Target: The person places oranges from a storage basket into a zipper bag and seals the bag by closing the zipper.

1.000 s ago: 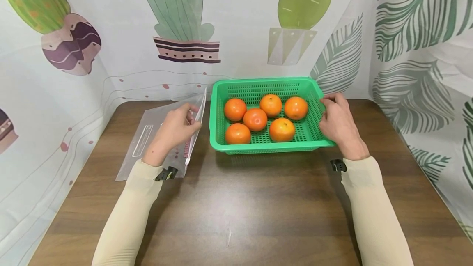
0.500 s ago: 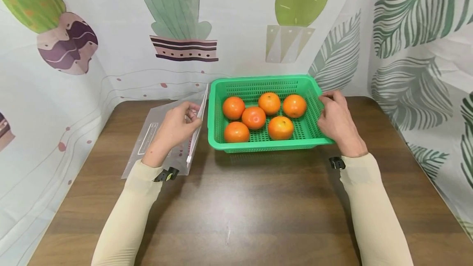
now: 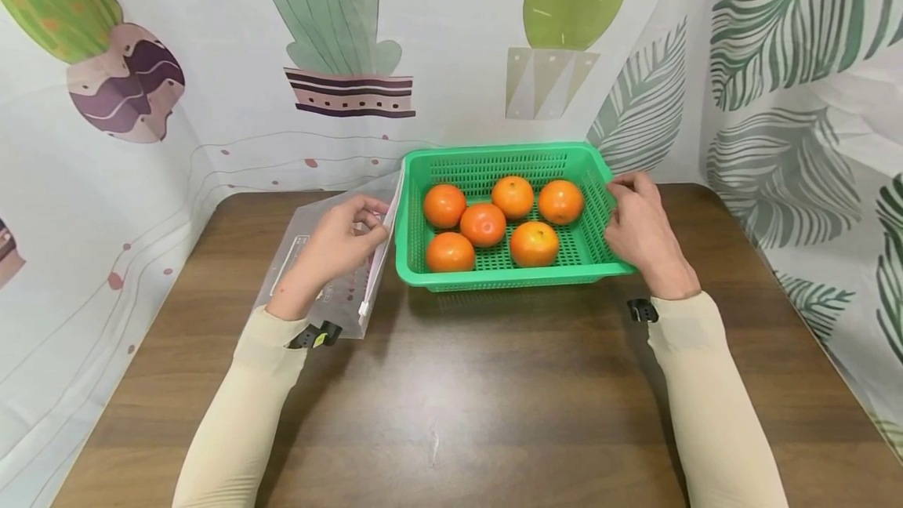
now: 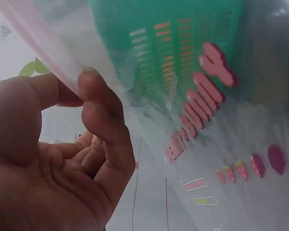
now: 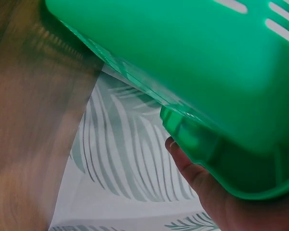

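My left hand (image 3: 347,240) pinches the slider-zip edge of a clear plastic bag (image 3: 339,296) between thumb and fingers. Pink lettering (image 4: 195,108) and small printed fruit shapes show on the bag in the left wrist view. That zip edge stands upright right at the left rim of a green plastic basket (image 3: 515,279). Inside the basket lie several round orange fruits (image 3: 534,244), shiny and smooth. My right hand (image 3: 643,234) grips the basket's right end, fingers curled over its rim; in the right wrist view its fingers (image 5: 183,163) hold the rim from beneath.
Everything stands on a brown wooden table (image 3: 451,406). A cloth backdrop (image 3: 458,38) printed with cacti and leaves hangs close behind the basket and along both sides. Each wrist wears a black strap (image 3: 642,310).
My left hand has drawn the bag rightward, and its zip edge has come up against the basket's left rim. My right hand keeps its grip, and the fruits lie as before.
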Demonstrator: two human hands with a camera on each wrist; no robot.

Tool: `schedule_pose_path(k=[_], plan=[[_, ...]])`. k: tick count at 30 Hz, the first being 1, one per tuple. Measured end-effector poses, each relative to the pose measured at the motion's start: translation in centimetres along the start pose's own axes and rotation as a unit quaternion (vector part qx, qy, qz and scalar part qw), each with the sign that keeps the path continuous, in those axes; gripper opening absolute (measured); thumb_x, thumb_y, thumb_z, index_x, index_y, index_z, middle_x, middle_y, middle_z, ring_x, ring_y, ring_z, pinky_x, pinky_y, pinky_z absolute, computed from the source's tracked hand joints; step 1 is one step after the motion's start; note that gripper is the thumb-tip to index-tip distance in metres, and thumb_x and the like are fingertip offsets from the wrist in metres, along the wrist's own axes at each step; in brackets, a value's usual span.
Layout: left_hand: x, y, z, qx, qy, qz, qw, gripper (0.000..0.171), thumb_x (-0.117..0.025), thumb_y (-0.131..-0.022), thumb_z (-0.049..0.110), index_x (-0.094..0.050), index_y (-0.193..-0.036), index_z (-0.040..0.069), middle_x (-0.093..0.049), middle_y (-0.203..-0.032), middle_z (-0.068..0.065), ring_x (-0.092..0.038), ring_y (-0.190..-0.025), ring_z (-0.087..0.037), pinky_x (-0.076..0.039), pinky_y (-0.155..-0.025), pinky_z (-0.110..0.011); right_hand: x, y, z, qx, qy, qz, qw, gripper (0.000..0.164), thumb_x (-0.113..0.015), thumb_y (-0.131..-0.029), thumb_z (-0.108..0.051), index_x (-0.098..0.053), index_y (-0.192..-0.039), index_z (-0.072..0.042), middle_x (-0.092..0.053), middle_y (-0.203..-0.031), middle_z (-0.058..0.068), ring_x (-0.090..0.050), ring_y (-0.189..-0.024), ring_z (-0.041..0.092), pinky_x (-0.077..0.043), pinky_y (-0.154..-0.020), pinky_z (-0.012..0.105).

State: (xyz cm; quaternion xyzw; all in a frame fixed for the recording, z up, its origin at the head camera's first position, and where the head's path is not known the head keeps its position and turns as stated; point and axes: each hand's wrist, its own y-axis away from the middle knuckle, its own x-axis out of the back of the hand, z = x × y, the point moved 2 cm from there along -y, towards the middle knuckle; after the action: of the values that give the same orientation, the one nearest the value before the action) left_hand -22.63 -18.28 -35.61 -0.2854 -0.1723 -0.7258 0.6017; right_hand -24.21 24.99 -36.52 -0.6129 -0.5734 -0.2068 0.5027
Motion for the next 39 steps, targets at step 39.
schedule_pose_path(k=[39], plan=[[-0.1, 1.0, 2.0, -0.023, 0.082, -0.024, 0.9961, 0.029, -0.063, -0.099, 0.007, -0.065, -0.128, 0.004, -0.07, -0.103, -0.013, -0.074, -0.085, -0.024, -0.062, -0.072, -0.028, 0.2, 0.3, -0.2, -0.007, -0.005, -0.015, 1.0, 0.05, -0.037, -0.09, 0.012, -0.052, -0.137, 0.025, -0.045, -0.142, 0.038, -0.041, -0.134, 0.052, -0.036, -0.113, 0.065]])
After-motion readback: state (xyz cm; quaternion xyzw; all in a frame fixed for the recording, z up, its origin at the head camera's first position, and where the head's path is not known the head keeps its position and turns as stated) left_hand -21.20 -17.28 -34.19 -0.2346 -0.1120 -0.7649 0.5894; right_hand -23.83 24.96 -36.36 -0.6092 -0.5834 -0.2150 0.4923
